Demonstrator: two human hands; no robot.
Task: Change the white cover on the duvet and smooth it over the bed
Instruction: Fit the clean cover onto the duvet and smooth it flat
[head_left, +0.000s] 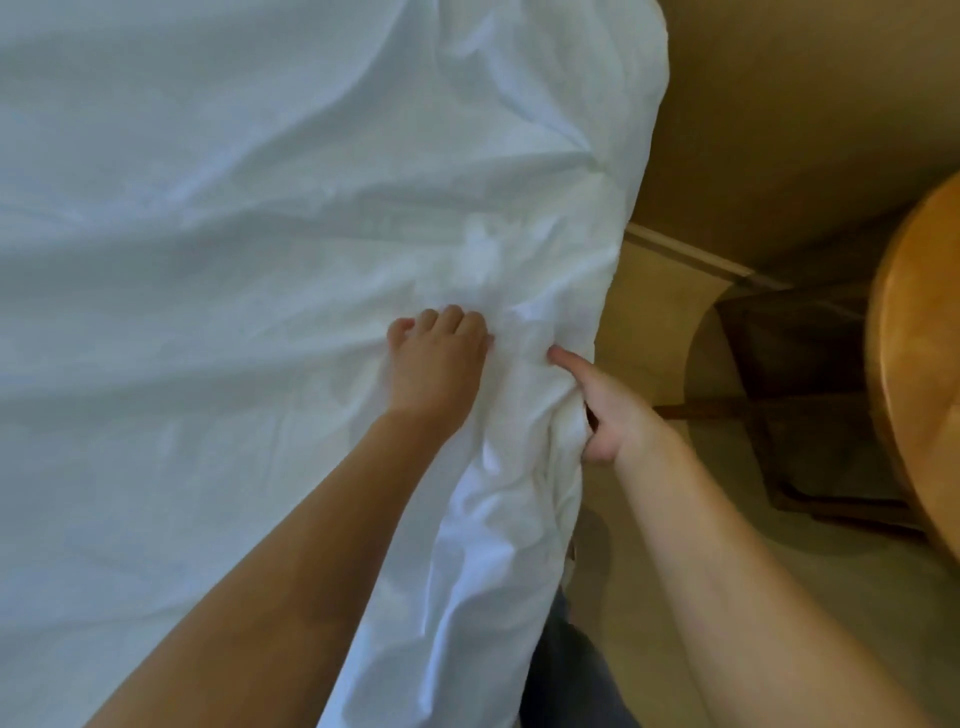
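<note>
The white duvet cover (234, 234) spreads wrinkled over the bed and fills the left two thirds of the view. Its right edge hangs down the bed's side. My left hand (439, 358) lies on top of the cover near that edge, fingers curled and bunching the cloth. My right hand (602, 410) grips the gathered edge of the cover from the side, thumb on top and fingers hidden in the folds. Creases radiate from between the two hands.
A beige wall (779, 104) and skirting board (691, 254) run close along the bed's right side. A round wooden table (924, 364) stands at the far right, with a dark frame (779, 395) beneath it. The beige floor (639, 322) forms a narrow strip by the bed.
</note>
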